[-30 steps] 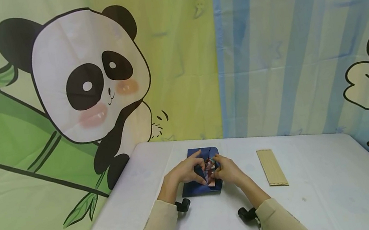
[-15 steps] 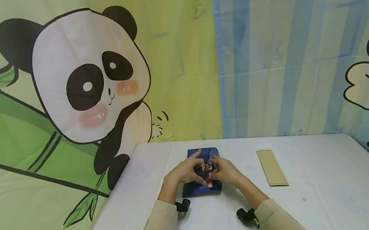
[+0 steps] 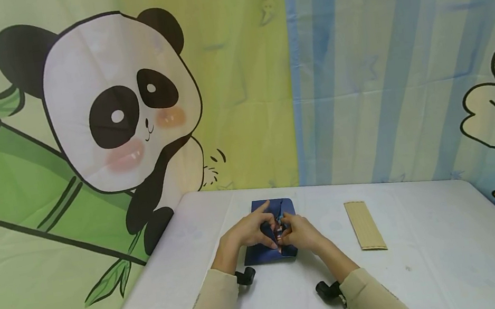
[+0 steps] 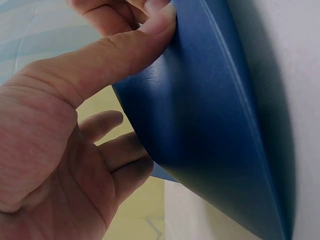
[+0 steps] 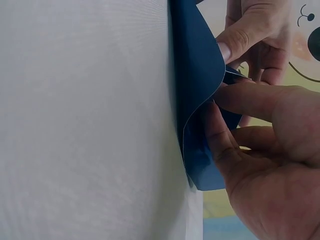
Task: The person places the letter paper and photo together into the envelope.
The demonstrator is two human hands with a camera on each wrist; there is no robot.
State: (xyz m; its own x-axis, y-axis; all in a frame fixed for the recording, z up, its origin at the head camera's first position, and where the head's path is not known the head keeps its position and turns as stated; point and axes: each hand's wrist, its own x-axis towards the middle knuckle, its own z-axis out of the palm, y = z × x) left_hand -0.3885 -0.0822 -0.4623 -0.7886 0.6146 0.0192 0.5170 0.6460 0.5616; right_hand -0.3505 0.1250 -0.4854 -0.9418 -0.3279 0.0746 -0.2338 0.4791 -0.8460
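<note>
A dark blue folded cover [image 3: 256, 254] lies on the white table in the head view, with one flap lifted. My left hand [image 3: 250, 229] pinches that flap's edge between thumb and curled fingers; the left wrist view shows the thumb [image 4: 155, 30] on its smooth blue face. At the gap under the flap, my right hand [image 3: 304, 231] has its thumb and index finger drawn together on a small multicoloured printed piece [image 3: 279, 231]. In the right wrist view the right fingertips reach inside the bent blue cover [image 5: 200, 65], which hides the printed piece.
To the right on the white table [image 3: 432, 233] lies a flat beige rectangular strip [image 3: 366, 225]. Behind the table hangs a printed backdrop [image 3: 229, 98] with a panda. Black wrist cameras [image 3: 327, 290] sit under both sleeves.
My right hand has shifted slightly left toward the left hand, and less of the printed piece shows between them. The left hand keeps its place on the flap.
</note>
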